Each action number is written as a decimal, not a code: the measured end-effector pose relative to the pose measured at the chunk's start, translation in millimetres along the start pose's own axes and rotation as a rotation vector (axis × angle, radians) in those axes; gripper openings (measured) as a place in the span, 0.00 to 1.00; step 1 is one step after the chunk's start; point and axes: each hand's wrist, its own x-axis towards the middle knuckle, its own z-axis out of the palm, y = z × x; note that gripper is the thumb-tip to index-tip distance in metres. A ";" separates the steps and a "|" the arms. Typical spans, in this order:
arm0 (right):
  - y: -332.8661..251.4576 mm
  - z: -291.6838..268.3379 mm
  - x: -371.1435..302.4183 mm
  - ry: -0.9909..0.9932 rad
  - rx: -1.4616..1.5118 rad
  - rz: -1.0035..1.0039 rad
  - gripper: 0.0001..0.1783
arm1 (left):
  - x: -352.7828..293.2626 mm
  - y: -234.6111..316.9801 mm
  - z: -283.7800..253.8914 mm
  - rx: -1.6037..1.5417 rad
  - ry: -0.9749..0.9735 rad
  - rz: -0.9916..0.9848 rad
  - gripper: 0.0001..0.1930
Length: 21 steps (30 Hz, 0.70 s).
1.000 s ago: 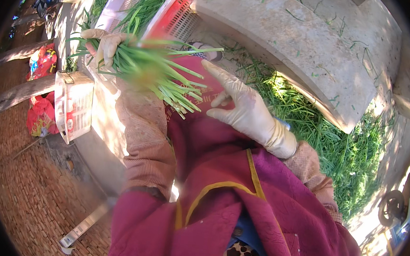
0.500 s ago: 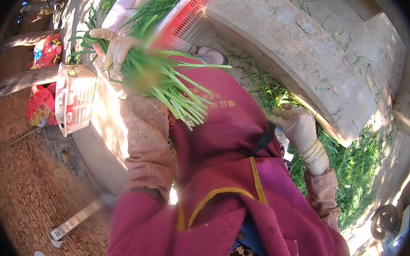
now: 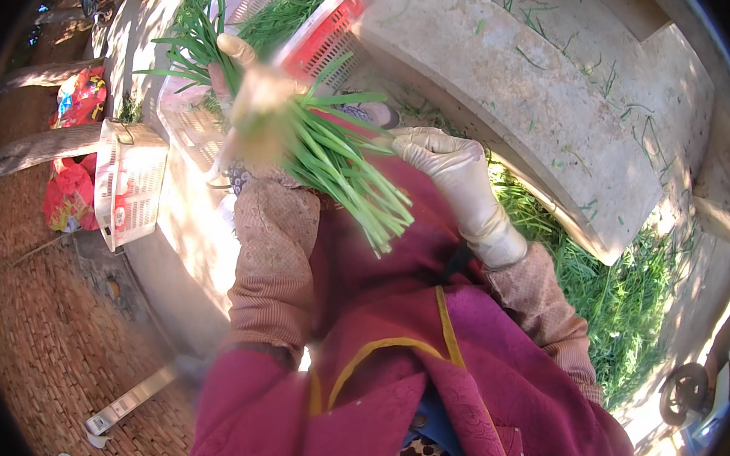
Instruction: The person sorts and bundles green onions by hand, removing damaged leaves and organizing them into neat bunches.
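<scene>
stalks slant diagonally, pale ends lower right, leafy tips upper left.

Your right glove looks smooth, rubbery and faintly shiny; the stalks are sleek and slightly glossy. Your apron is matt cloth, your sleeve textured fabric, ribbed lower down. The slab is rough, matt, concrete-like; the crate plastic, the bag crinkled and glossy, the log weathered wood.
</scene>
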 end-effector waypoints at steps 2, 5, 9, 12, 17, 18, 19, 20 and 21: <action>5.8 3.8 -3.4 0.055 0.071 -0.009 0.08 | -7.7 11.7 1.2 0.095 0.130 -0.073 0.28; 10.6 3.5 -14.5 0.078 0.233 0.092 0.09 | -10.1 -4.9 7.5 0.084 0.205 -0.024 0.28; -0.3 -14.8 -30.8 0.072 0.381 0.162 0.11 | 8.2 -31.9 34.0 -0.101 0.215 0.075 0.25; 11.6 -55.5 -48.8 0.061 0.194 0.133 0.15 | 12.2 -34.7 37.0 -0.278 0.172 0.129 0.22; 62.1 -143.3 -96.0 0.070 -1.203 0.164 0.14 | 14.0 -27.5 54.2 -0.179 0.043 0.161 0.20; 57.0 -143.8 -95.9 0.128 -1.147 0.163 0.14 | 12.8 -27.4 50.9 -0.210 0.024 0.202 0.21; 51.1 -144.6 -95.1 0.185 -1.090 0.162 0.14 | 12.2 -27.7 48.4 -0.239 0.005 0.244 0.22; 44.7 -143.3 -91.9 0.153 -0.844 0.221 0.14 | 12.5 -27.5 46.7 -0.140 -0.013 0.254 0.22; 29.6 -129.0 -84.0 0.122 -0.590 0.277 0.15 | 13.7 -27.6 45.9 -0.038 -0.031 0.263 0.23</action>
